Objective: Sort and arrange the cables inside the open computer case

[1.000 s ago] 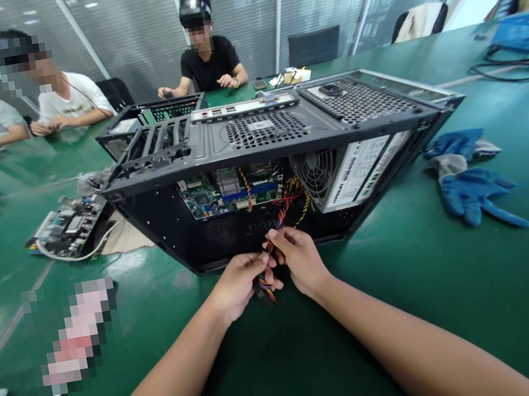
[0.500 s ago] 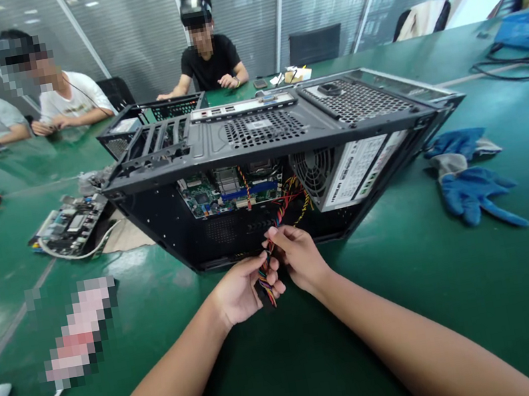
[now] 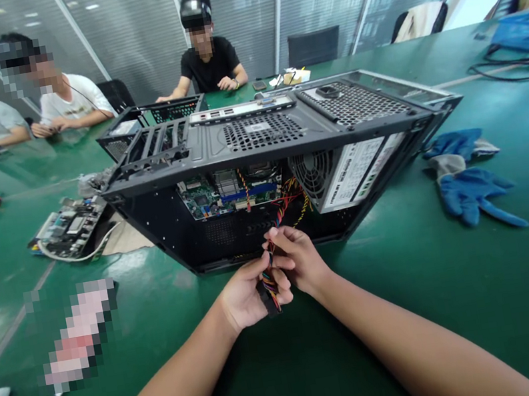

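Note:
A black computer case (image 3: 216, 152) lies before me with its open side facing me. Inside it show a green motherboard (image 3: 204, 198) and a power supply (image 3: 359, 172) with a fan grille and a white label. From the power supply a bundle of coloured cables (image 3: 269, 282) runs out over the case's lower edge. My left hand (image 3: 252, 291) is closed around this bundle, near a black connector (image 3: 270, 302) at its end. Higher on the same bundle, my right hand (image 3: 302, 259) pinches it between thumb and fingers. The two hands touch or nearly touch.
Blue gloves (image 3: 474, 193) lie to the right. At left are a loose circuit board (image 3: 71, 227) on cardboard and a blurred flat object (image 3: 81, 330) with a white cable. A second case frame (image 3: 119, 134) stands behind. Several people sit across the green table (image 3: 516, 304).
My left hand has shifted slightly right and down with the cable end, and the black connector shows more. My right hand keeps its pinch at nearly the same place.

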Tool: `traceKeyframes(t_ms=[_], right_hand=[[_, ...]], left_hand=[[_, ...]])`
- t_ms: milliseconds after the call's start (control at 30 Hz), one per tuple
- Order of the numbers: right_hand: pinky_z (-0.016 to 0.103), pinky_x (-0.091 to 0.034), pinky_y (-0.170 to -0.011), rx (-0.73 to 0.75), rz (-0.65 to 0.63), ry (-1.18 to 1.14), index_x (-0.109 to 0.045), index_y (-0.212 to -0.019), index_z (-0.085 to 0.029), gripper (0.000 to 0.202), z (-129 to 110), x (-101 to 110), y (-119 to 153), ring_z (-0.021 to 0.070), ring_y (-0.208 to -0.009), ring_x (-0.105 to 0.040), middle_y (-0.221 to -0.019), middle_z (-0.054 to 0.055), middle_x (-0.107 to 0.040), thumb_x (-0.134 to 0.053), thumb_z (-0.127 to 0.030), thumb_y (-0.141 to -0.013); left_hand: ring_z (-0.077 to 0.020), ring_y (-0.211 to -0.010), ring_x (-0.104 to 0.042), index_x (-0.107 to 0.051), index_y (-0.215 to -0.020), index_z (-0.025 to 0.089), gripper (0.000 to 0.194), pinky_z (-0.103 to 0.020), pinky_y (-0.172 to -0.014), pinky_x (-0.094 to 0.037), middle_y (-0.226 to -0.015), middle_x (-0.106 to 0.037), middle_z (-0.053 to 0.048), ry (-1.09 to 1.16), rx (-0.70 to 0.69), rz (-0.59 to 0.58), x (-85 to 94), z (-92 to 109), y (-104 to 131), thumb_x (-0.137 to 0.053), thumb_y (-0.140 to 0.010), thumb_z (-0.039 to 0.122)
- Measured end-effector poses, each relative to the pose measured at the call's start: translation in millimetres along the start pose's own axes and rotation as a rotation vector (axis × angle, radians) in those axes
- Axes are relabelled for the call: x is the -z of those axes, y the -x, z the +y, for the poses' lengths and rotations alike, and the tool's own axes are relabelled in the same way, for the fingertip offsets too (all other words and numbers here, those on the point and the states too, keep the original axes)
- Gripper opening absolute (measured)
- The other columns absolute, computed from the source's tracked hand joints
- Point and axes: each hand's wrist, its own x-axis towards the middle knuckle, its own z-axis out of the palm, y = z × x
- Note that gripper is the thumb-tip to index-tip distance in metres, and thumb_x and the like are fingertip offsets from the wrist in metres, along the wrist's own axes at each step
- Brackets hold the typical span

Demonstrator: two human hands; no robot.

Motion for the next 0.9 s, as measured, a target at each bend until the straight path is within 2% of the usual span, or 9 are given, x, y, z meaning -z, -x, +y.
traceKeyframes(t_ms=[167,333,500,667,900], right_hand=[[0.02,-0.035,-0.038,0.038,0.02,0.039,-0.057,-0.069,-0.017,0.042,4.9,1.8,-3.1,0.0062,-0.041,-0.046,-0.067,0.001,-0.066,-0.079,-0.053,-0.064],[0.021,-0.031,-0.039,0.069,0.018,0.081,-0.061,-0.073,-0.016,0.04,7.1,1.3,-3.6,0.0064,-0.043,-0.045,-0.067,0.001,-0.065,-0.076,-0.053,-0.068],[0.021,-0.028,-0.038,0.102,0.009,0.114,-0.067,-0.079,-0.015,0.042,9.7,1.5,-4.0,0.0048,-0.04,-0.04,-0.071,0.003,-0.067,-0.073,-0.056,-0.071],[0.022,-0.03,-0.036,0.075,-0.021,0.096,-0.068,-0.084,-0.015,0.043,11.5,2.8,-4.6,0.0061,-0.039,-0.044,-0.073,0.004,-0.068,-0.071,-0.057,-0.073],[0.02,-0.03,-0.033,0.07,-0.041,0.104,-0.066,-0.086,-0.014,0.041,13.8,4.4,-6.0,0.004,-0.035,-0.045,-0.075,0.003,-0.068,-0.069,-0.054,-0.076]], left_hand=[[-0.0162,-0.055,-0.063,-0.062,-0.078,0.012,0.019,-0.029,-0.062,-0.044,-0.048,-0.053,0.003,-0.058,-0.053,0.016,-3.9,4.8,1.8,-0.07,-0.08,0.03],[-0.0172,-0.053,-0.064,-0.057,-0.077,0.014,0.027,-0.027,-0.058,-0.044,-0.044,-0.047,0.006,-0.215,-0.035,0.102,-7.1,11.4,5.0,-0.073,-0.076,0.035],[-0.0171,-0.048,-0.064,-0.053,-0.075,0.015,0.031,-0.026,-0.056,-0.042,-0.042,-0.047,0.007,-0.41,-0.036,0.157,-4.3,15.3,4.5,-0.067,-0.08,0.042],[-0.0182,-0.05,-0.066,-0.052,-0.076,0.015,0.033,-0.026,-0.057,-0.042,-0.042,-0.05,0.005,-0.601,-0.06,0.182,-2.5,14.9,2.3,-0.059,-0.086,0.045],[-0.0228,-0.057,-0.07,-0.05,-0.076,0.016,0.035,-0.027,-0.055,-0.05,-0.042,-0.055,0.002,-0.567,-0.001,0.224,-1.1,8.4,-1.8,-0.058,-0.086,0.048]])
